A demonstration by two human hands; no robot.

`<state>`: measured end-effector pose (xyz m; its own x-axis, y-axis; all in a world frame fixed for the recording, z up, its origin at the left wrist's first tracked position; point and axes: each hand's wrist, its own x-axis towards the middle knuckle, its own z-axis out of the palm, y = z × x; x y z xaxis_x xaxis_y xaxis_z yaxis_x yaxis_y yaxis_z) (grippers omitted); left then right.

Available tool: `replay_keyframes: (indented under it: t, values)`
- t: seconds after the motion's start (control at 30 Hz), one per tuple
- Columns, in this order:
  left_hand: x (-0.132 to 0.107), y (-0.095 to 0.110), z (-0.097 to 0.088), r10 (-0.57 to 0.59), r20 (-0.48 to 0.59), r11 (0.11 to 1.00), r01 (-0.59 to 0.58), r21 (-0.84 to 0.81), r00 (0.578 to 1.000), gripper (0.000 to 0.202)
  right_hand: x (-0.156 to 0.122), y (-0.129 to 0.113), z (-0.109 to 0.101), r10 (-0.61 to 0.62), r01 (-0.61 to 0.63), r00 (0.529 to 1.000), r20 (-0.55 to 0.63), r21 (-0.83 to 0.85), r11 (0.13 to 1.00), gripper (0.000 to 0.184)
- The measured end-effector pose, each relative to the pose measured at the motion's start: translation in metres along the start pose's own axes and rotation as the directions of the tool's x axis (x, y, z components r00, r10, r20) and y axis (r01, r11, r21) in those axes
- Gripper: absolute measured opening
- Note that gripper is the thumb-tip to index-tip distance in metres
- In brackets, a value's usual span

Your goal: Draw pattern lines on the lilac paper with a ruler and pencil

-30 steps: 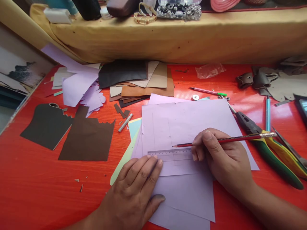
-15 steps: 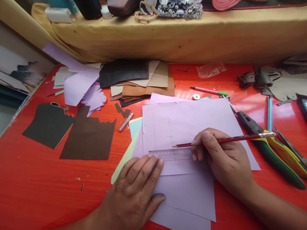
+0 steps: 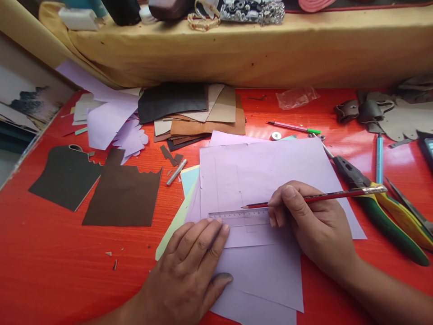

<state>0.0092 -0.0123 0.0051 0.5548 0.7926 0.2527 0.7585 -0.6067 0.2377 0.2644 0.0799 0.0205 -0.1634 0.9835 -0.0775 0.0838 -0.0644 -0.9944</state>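
My left hand (image 3: 194, 266) lies flat, fingers stretched, on a sheet of purple paper (image 3: 291, 162). Its fingertips press the lower left edge of a clear ruler (image 3: 233, 217), which lies across the sheet. In my right hand (image 3: 311, 221) a red and black pencil (image 3: 324, 196) is pinched between thumb and fingers. The pencil's tip points left, just above the ruler's upper edge. Thin pencil lines run up and down the paper and show through the ruler. My right fingers cover the ruler's right end.
Brown leather pieces (image 3: 123, 196) lie left on the red table (image 3: 67, 266). Stacked leather scraps (image 3: 172, 103) sit at the back. On the right are pliers (image 3: 392, 225), a blue pen (image 3: 379, 158) and a grey leather piece (image 3: 402, 119). A pink pen (image 3: 291, 127) lies behind the paper.
The whole view has shifted very slightly. Both hands, the ruler and the pencil keep nearly the same places on the paper.
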Motion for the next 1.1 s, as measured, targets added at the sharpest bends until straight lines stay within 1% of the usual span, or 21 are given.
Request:
replay_keyframes:
  t: [0.33, 0.57, 0.73, 1.1]
  values:
    - [-0.0045, 0.0012, 0.0057, -0.046, -0.013, 0.998, 0.046, -0.047, 0.999, 0.051, -0.0009, -0.0009, -0.0007, -0.011, 0.011, 1.000, 0.005, -0.008, 1.000, 0.047]
    - [-0.0031, 0.0017, 0.0035, -0.026, 0.002, 0.999, 0.026, -0.029, 1.000, 0.053, 0.0009, -0.0011, 0.0004, 0.000, 0.000, 1.000, 0.004, 0.001, 1.000, 0.046]
    - [-0.0036, 0.0024, 0.0048, -0.042, -0.023, 0.998, 0.041, -0.049, 0.999, 0.053, 0.0018, -0.0018, 0.0005, -0.010, 0.010, 1.000, 0.004, -0.015, 1.000, 0.048]
    - [-0.0035, 0.0017, 0.0068, -0.023, -0.035, 1.000, 0.022, -0.022, 0.999, 0.053, 0.0023, -0.0045, 0.0015, -0.015, 0.015, 1.000, -0.001, -0.031, 0.999, 0.050]
